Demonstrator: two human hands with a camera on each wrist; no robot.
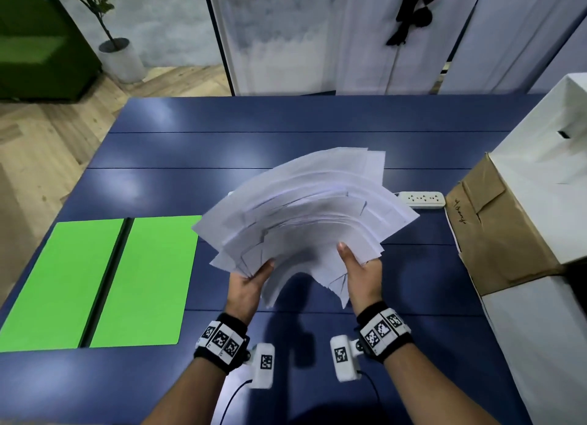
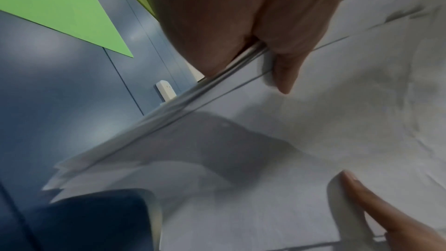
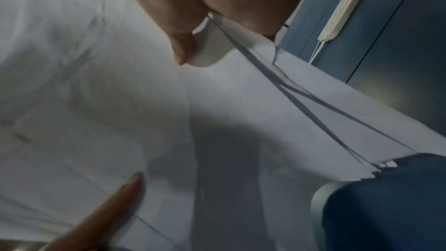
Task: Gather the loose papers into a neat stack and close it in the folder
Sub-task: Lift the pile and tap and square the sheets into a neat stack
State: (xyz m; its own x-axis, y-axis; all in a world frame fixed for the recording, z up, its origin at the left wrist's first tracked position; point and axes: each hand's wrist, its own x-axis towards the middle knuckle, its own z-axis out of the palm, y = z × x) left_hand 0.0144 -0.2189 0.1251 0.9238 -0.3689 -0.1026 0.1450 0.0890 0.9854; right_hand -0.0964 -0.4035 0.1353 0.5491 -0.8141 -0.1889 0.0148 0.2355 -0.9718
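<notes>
left hand point(image 1: 251, 281): grasps the near left edge of the papers point(image 1: 305, 208), thumb on top, fingers underneath. left wrist view: thumb point(image 2: 284, 68) pressed on the top sheet, sheet edges running into the crook of the hand.
right hand point(image 1: 362, 272): grasps the near right edge of the same papers, thumb point(image 1: 344, 250) on top. right wrist view: thumb point(image 3: 181, 45) lying on the paper, edges pinched under it.
papers: white, many sheets, fanned and uneven, corners sticking out at odd angles; held up off the table point(image 1: 222, 145) between both hands, bowed upward in the middle, shadow below on the surface.
folder point(image 1: 104, 281): green, lying open and flat on the table, left of the hands, apart from the papers; dark spine down the middle.
table: blue, panelled.
power strip point(image 1: 422, 199): white, on the table behind the papers' right edge.
box point(image 1: 495, 221): brown cardboard, at the table's right side, against white boxes point(image 1: 546, 170).
wristbands point(image 1: 222, 339): black, with printed markers, one on each wrist.
</notes>
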